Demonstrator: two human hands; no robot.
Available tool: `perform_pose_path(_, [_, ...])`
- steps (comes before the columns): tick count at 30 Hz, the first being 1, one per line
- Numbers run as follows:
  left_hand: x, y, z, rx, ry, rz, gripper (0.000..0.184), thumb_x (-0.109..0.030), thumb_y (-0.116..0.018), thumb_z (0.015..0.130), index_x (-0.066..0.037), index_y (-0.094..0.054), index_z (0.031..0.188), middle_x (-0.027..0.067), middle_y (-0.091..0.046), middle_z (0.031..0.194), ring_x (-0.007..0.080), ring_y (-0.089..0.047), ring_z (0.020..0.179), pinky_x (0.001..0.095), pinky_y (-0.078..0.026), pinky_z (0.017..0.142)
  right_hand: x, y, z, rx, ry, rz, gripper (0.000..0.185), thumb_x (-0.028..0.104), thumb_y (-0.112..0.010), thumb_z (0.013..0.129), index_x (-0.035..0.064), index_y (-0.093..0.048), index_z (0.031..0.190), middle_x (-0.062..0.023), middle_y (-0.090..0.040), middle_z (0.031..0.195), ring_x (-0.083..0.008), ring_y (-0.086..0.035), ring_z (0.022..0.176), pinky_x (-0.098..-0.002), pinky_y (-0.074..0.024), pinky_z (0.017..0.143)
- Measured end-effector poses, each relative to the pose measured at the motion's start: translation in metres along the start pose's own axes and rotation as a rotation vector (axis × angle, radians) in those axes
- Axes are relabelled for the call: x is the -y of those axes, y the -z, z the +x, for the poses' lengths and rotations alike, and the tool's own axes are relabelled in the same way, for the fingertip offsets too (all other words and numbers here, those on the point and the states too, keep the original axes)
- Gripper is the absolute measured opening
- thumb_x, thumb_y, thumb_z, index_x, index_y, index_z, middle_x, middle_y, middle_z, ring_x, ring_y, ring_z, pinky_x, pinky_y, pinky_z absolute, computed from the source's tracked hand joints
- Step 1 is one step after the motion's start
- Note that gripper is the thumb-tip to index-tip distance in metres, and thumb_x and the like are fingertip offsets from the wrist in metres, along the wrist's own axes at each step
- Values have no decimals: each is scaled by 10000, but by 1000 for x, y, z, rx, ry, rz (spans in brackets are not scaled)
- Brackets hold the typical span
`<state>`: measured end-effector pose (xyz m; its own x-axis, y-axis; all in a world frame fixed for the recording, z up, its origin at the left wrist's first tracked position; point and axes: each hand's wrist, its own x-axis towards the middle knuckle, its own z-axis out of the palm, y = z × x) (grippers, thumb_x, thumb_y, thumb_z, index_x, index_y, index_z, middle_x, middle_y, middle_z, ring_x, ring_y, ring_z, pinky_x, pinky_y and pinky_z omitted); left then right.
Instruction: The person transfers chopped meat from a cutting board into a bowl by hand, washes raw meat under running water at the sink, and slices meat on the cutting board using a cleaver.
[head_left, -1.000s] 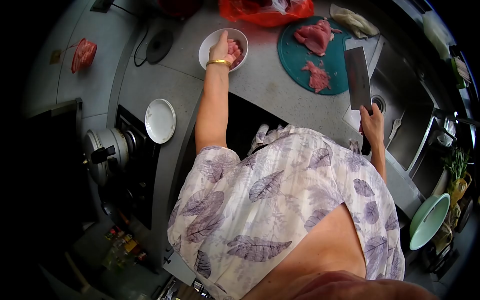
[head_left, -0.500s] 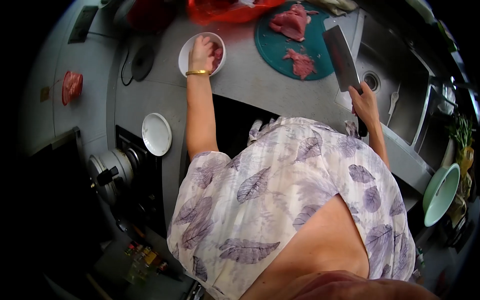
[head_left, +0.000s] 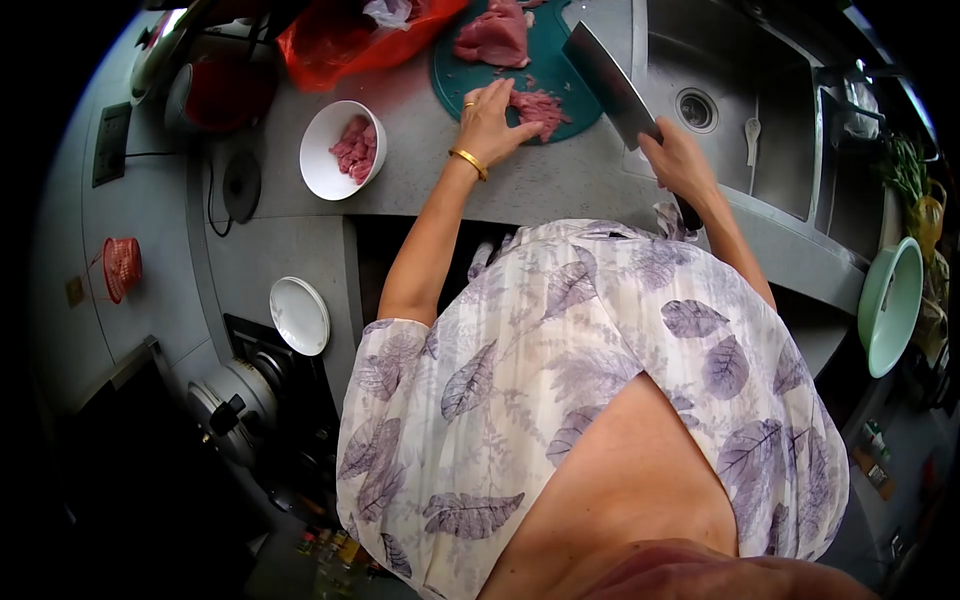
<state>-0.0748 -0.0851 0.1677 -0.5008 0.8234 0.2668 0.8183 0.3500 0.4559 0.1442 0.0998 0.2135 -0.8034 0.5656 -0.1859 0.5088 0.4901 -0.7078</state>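
Observation:
My right hand (head_left: 678,160) is wrapped round the handle of a cleaver (head_left: 612,88), its broad blade tilted up toward the far left, over the right edge of the green cutting board (head_left: 585,100). Beside a pile of sliced raw meat (head_left: 540,112), my left hand (head_left: 487,124) rests at the board's near left edge. Its thumb is spread from the fingers, and the thumb and fingertips reach the slices. A larger chunk of raw meat (head_left: 494,36) lies farther back. Left of the board stands a white bowl (head_left: 316,150) with meat pieces (head_left: 355,150) in it.
A steel sink (head_left: 765,110) with a white spoon (head_left: 752,140) lies to the right. At the back is a red plastic bag (head_left: 350,50). White dishes (head_left: 299,316) and a pot (head_left: 245,395) are at the left, a pale green basin (head_left: 890,308) at far right.
My left hand has left the white bowl and come right to the sliced meat on the board. The cleaver stays in my right hand. The whole view has shifted.

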Motion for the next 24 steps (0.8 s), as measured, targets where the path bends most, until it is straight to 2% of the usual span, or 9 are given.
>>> perform_pose_path(3, [-2, -5, 9, 77, 96, -42, 564, -388, -720, 682, 8, -588, 1061, 178, -551, 1082, 311, -486, 1034, 385, -356, 948, 4, 0, 1, -12, 34, -85, 270, 228, -516, 864, -42, -505, 844, -172, -544, 613, -261, -550, 482, -373, -422, 467])
perform_pose_path(6, [-20, -2, 20, 106, 311, -119, 455, -383, -722, 678, -17, -627, 930, 175, -565, 968, 323, -538, 937, 393, -421, 856, 6, 1, 0, -20, 70, -125, 271, 219, -501, 864, -52, -503, 852, -250, -565, 680, -372, -570, 586, -436, -426, 551])
perform_pose_path(9, [-28, -15, 27, 3, 297, -20, 402, -364, -713, 687, -45, -640, 920, 173, -590, 905, 319, -567, 883, 376, -463, 766, 5, -2, 2, -2, 73, -134, 263, 213, -491, 859, -50, -491, 852, -294, -566, 733, -450, -553, 688, -488, -411, 622])
perform_pose_path(11, [-30, -17, 33, 48, 296, 1, 312, -302, -705, 680, -57, -647, 865, 172, -601, 872, 345, -579, 862, 393, -473, 758, 10, 1, 1, 33, 32, -113, 257, 216, -480, 853, -41, -480, 846, -309, -564, 746, -487, -533, 730, -526, -400, 664])
perform_pose_path(15, [-26, -11, 51, 189, 303, -21, 233, -219, -688, 655, -55, -652, 817, 180, -634, 828, 348, -596, 861, 399, -482, 774, 6, -2, 1, -3, 82, -134, 256, 218, -474, 857, -38, -477, 845, -305, -565, 729, -487, -533, 718, -526, -401, 658])
perform_pose_path(18, [-20, -5, 56, 186, 376, -54, 223, -178, -695, 630, -36, -648, 796, 174, -653, 844, 276, -633, 841, 364, -497, 760, 8, -2, 0, 8, 78, -163, 247, 210, -478, 861, -37, -475, 859, -306, -565, 745, -484, -536, 732, -519, -403, 657])
perform_pose_path(21, [15, -8, 48, 129, 663, -540, 139, -100, -665, 676, -2, -637, 771, 162, -659, 840, 220, -647, 817, 330, -515, 748, 8, -2, 1, 30, 55, -174, 242, 200, -488, 865, -40, -472, 889, -313, -563, 781, -481, -536, 765, -507, -404, 655])
perform_pose_path(22, [5, 7, 46, 70, 791, -886, 99, -28, -617, 734, 27, -599, 815, 144, -643, 817, 195, -636, 788, 315, -530, 740, 6, -3, 1, 30, 48, -167, 241, 201, -487, 865, -39, -471, 890, -315, -562, 781, -483, -534, 766, -508, -402, 655])
perform_pose_path(24, [19, 13, 34, -1, 822, -1273, 116, 2, -591, 753, 33, -556, 859, 144, -626, 817, 217, -632, 769, 333, -538, 739, 4, -3, 1, 30, 41, -159, 241, 201, -487, 865, -38, -467, 891, -316, -560, 782, -485, -531, 769, -512, -400, 657])
